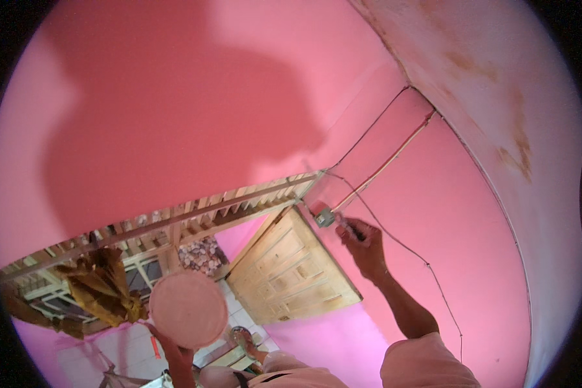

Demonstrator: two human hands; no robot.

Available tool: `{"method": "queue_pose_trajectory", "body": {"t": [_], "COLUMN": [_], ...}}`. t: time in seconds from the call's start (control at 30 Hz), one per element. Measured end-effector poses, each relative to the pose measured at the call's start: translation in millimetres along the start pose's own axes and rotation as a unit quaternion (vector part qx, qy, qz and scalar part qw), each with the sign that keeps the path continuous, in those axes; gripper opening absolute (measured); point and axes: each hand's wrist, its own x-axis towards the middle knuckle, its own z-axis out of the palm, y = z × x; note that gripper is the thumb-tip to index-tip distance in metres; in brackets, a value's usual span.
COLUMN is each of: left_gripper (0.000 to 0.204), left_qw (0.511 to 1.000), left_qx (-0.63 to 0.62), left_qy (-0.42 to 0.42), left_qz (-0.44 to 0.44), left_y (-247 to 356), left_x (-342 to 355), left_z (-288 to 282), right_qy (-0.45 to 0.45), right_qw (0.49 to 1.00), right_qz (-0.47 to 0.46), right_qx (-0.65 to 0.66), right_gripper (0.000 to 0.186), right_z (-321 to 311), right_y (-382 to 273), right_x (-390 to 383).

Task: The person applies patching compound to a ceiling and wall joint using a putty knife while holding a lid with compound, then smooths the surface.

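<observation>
My left hand (176, 352) is at the lower left, holding a round tub (187, 309) whose top shows as a flat pink disc with a thin rim. Most of the fingers are hidden by the tub. My right arm reaches up toward the pink wall (427, 200). The right hand (362, 244) is closed, blurred by motion, around something I cannot make out. Just left of those fingers, a small grey electrical box (324, 218) is fixed to the wall.
A pale wooden door (291, 268) stands below the slatted vent strip (161, 226). Cables (388, 155) run over the right wall to the stained ceiling (498, 97). Yellow-brown cloth (100, 288) hangs at left. My foot (244, 337) is far below, above white floor tiles (239, 313).
</observation>
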Motion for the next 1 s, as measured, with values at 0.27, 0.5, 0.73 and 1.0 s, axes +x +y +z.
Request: {"method": "queue_pose_trajectory", "body": {"t": [0.27, 0.5, 0.73, 1.0], "left_gripper": [0.074, 0.067, 0.070, 0.075], "left_qw": [0.986, 0.986, 0.986, 0.991], "left_qx": [-0.126, -0.124, -0.117, -0.051], "left_qy": [0.078, 0.098, 0.081, 0.054], "left_qz": [-0.074, -0.060, -0.083, -0.108], "left_y": [34, 74, 79, 76], "left_x": [25, 24, 24, 27], "left_z": [63, 78, 65, 61], "right_qy": [-0.191, -0.252, -0.281, -0.276], "right_qw": [0.976, 0.934, 0.912, 0.934], "right_qz": [-0.019, -0.181, -0.209, -0.185], "right_qx": [-0.100, -0.177, -0.215, -0.132], "right_gripper": [0.033, 0.035, 0.035, 0.036], "right_z": [64, 98, 111, 140], "right_y": [30, 29, 29, 43], "right_x": [-58, -65, -66, -72]}}
